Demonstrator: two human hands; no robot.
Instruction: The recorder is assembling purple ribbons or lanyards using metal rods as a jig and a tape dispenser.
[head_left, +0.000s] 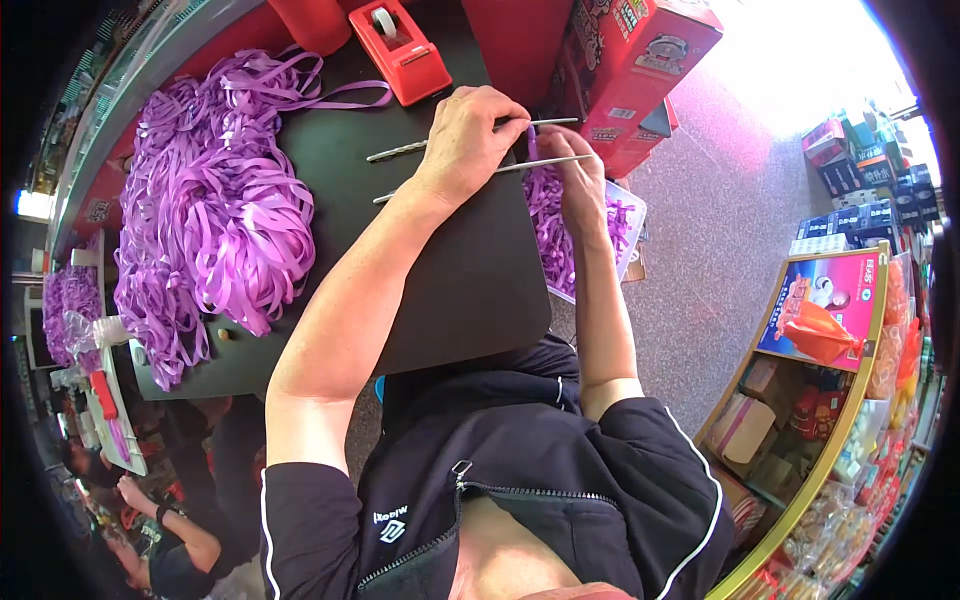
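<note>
Two thin metal rods [545, 163], like chopsticks, lie side by side across the black table and stick out past its right edge. A purple ribbon [532, 146] shows between their outer parts. Above the rods, my left hand [470, 140] is closed, thumb and fingers pinching the ribbon by the farther rod. My right hand [580, 180] reaches up beside the rod ends, its slightly blurred fingers bent in at the same ribbon. Below the hands stands a white box [634, 240] of purple ribbon pieces [548, 205]. A large heap of purple ribbon [215, 200] covers the table's left side.
A red tape dispenser [405, 60] stands at the back of the black table [450, 290]. Red cartons [635, 65] rise beyond its right corner. Farther right are stacked boxes [850, 225] and a goods shelf [790, 400]. Another person's arm [190, 535] shows at lower left.
</note>
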